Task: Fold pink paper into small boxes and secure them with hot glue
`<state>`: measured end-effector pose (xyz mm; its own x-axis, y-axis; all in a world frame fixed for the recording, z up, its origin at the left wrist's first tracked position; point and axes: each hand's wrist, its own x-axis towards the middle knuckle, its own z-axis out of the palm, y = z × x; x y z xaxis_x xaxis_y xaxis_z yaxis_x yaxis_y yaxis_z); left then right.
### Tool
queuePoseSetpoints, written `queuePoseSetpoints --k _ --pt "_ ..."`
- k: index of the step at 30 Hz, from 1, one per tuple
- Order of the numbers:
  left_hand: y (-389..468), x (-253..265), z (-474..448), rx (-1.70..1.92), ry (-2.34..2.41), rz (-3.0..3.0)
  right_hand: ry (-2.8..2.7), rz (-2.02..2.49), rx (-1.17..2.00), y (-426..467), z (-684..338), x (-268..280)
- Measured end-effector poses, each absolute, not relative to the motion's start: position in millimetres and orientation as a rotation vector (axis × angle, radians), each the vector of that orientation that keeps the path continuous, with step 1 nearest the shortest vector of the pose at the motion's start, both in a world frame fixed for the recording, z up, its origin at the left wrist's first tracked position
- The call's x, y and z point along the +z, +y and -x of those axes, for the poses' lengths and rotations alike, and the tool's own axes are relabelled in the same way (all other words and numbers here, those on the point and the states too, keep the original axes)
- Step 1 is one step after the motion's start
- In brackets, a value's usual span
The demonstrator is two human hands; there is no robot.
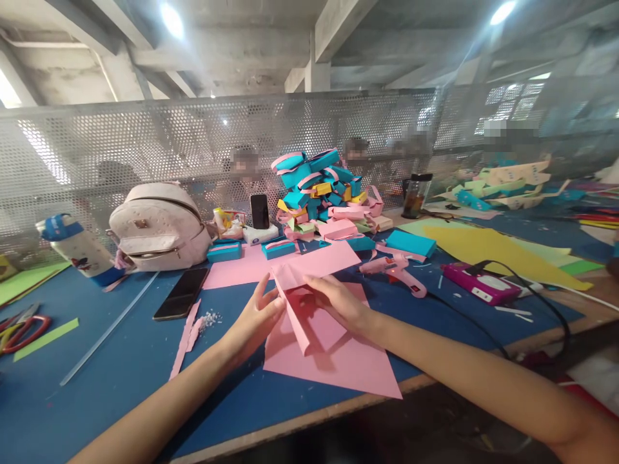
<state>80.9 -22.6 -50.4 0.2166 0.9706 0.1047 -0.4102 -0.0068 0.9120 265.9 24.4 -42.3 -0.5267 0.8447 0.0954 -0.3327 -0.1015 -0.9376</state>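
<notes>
A folded piece of pink paper (296, 316), creased into a trough-like shape, is held above the blue table between my two hands. My left hand (254, 319) pinches its left edge, thumb against the fold. On the other side, my right hand (336, 301) grips the paper with the thumb on top; its other fingers are partly hidden behind the paper. Beneath lies a flat pink sheet (338, 370), with another pink sheet (232, 274) farther back. To the right of my right hand rests a pink glue gun (399, 274) with a black cord.
Colourful paper boxes (322, 193) are heaped at the back. A backpack (157, 229), a bottle (80, 248), a phone (181, 294), a clear glue stick (111, 328) and scissors (26, 325) occupy the left. Rightward are yellow sheets (498, 254) and a magenta power box (481, 283).
</notes>
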Motion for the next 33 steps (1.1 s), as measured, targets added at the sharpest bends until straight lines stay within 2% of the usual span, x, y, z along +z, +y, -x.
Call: queuePoseSetpoints --k 10,33 --pt "-28.8 -39.6 -84.2 1.094 0.589 -0.990 -1.471 0.699 1.633 21.9 -266.1 -42.1" --pt "-12.1 -41.2 -68.6 1.282 0.834 -1.028 -1.692 0.544 1.329 26.8 -267.7 -32.6"
